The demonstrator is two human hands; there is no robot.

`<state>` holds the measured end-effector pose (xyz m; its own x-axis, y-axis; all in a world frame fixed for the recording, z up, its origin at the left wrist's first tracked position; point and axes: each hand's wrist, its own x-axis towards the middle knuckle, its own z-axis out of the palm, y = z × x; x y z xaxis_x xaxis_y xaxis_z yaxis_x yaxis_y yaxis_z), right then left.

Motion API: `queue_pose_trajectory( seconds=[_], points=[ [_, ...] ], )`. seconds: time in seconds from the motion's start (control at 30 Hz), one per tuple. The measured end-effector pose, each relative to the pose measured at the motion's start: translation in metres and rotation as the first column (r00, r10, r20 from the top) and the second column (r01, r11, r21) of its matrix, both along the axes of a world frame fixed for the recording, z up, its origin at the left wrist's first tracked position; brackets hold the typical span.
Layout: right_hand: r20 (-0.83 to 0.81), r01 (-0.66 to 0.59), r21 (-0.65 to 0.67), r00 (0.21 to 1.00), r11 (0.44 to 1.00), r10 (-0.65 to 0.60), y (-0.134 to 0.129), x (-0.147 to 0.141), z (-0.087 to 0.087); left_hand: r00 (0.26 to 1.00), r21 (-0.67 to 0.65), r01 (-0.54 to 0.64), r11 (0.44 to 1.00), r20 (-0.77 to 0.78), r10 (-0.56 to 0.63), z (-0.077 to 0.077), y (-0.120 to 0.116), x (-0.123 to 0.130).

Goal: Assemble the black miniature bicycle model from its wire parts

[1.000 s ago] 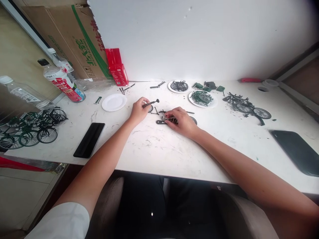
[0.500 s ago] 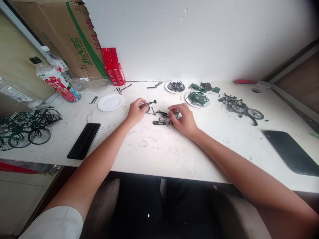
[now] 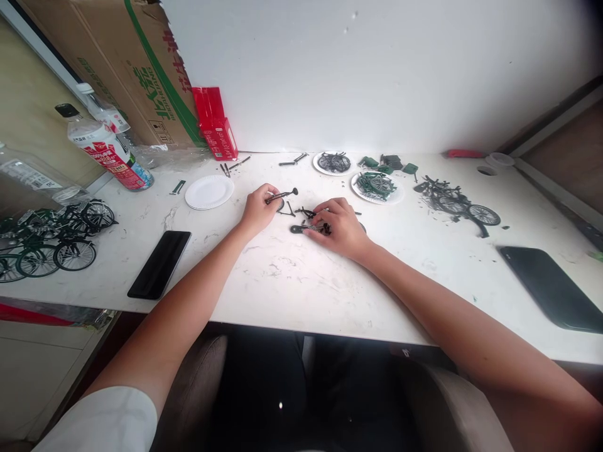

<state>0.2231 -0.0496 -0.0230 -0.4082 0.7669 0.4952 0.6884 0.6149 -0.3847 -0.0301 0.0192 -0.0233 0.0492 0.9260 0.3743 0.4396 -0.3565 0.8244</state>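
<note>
Near the middle of the white table, my left hand [image 3: 260, 208] is closed on a thin dark rod-like part [image 3: 283, 196] with a round end that points right. My right hand [image 3: 340, 227] is over a small pile of dark parts [image 3: 308, 227], its fingers apart and bent down among the pieces. Whether it touches or grips one of them is too small to tell. A dark flat piece with a rounded end [image 3: 296, 230] lies by its fingertips. Between the hands is a small dark forked part [image 3: 288, 209].
Behind are plates of black parts [image 3: 319, 169] and green parts [image 3: 398, 194], with an unused-looking white plate [image 3: 210, 192] at left. Small bicycles [image 3: 75, 256] and a phone [image 3: 159, 265] lie left. More black parts [image 3: 455, 204] and a dark flat device [image 3: 549, 285] are right.
My right hand has shifted slightly left and down over the pile, with its fingers spread wider. My left hand still holds the rod-like part in nearly the same place.
</note>
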Motion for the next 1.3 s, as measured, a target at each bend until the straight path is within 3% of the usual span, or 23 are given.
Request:
queue_pose_trajectory(
  seconds=[0.17,0.47,1.0,1.1,1.3],
  points=[
    [-0.037,-0.056,-0.005,0.998,0.998,0.056,0.003,0.001,-0.001,1.000,0.000,-0.003,1.000,0.003,0.003,0.000,0.000,0.000],
    [-0.211,0.050,0.047,0.977,0.998,-0.039,-0.003,-0.001,0.012,1.000,-0.008,0.007,1.000,-0.001,-0.007,-0.001,0.000,0.001],
    [-0.339,0.122,0.085,0.937,0.989,-0.086,-0.001,0.003,0.010,0.999,0.000,-0.028,1.000,-0.036,0.028,-0.001,0.003,-0.002],
    [-0.338,0.110,0.073,0.938,0.991,-0.080,-0.001,0.003,0.010,0.996,0.023,-0.069,0.997,-0.055,0.070,0.004,0.004,-0.005],
    [-0.332,0.098,0.064,0.940,0.993,-0.072,0.000,0.004,0.009,0.962,0.061,-0.270,0.961,-0.029,0.273,0.010,0.016,-0.020]
  ],
)
